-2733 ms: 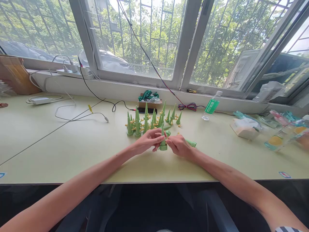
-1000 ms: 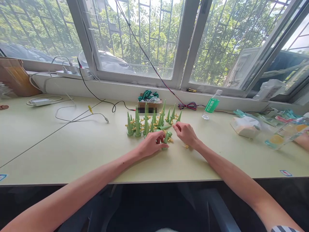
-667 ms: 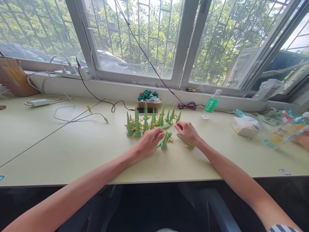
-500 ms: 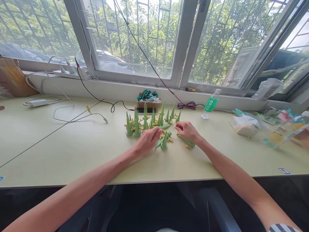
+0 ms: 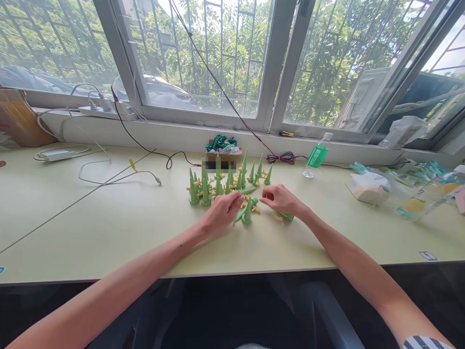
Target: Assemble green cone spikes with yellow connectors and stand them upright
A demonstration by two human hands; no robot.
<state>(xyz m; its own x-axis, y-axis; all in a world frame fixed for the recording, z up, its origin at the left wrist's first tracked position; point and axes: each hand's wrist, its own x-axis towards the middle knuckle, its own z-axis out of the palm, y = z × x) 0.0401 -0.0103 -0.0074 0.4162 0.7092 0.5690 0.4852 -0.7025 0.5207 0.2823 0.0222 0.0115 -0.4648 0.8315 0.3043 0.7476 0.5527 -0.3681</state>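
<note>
Here, green cone (image 5: 247, 214) upright between left hand (image 5: 223, 209) and right hand (image 5: 280, 198), fingers curled, grips unclear.

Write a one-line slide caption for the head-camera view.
Left hand and right hand flank an upright green cone near more cones on a pale table.

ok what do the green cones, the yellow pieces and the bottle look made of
Green cones: probably moulded plastic, satin finish, given the smooth sides and even colour. Yellow pieces: perhaps plastic too, but too small to be sure. Bottle: likely clear, glossy plastic, see-through with bright glints.
</note>
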